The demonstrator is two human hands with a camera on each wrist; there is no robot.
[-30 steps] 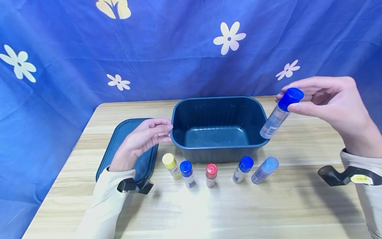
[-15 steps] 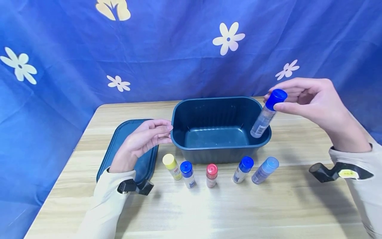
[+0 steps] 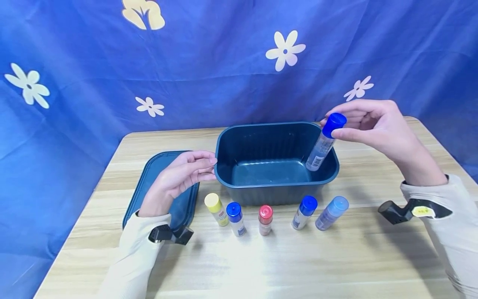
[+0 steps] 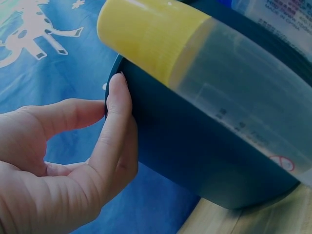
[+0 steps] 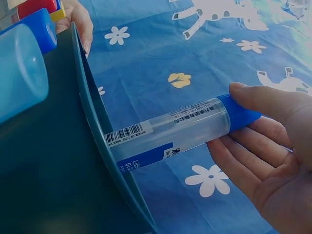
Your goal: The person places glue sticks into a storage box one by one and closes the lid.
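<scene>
My right hand (image 3: 384,131) grips a clear liquid glue bottle (image 3: 320,151) by its blue cap. The bottle tilts, its lower end inside the right part of a dark teal plastic bin (image 3: 276,195). In the right wrist view the label of the glue bottle (image 5: 170,134) shows a barcode, and the bin wall hides its base. At the bin's left end, my left hand (image 3: 183,176) pinches the rim. Thumb and fingers of the left hand (image 4: 92,141) meet at the bin's edge in the left wrist view.
In front of the bin stand a yellow-capped bottle (image 3: 216,209), two blue-capped bottles (image 3: 236,219) (image 3: 304,212), a red-capped bottle (image 3: 265,220) and a light-blue bottle (image 3: 331,213). A teal lid (image 3: 149,187) lies on the table at left, partly under the left arm. A blue curtain (image 3: 209,74) hangs behind.
My right hand has moved left with the glue bottle, from over the bin's right rim to inside it. The left hand stays at the bin's left rim.
</scene>
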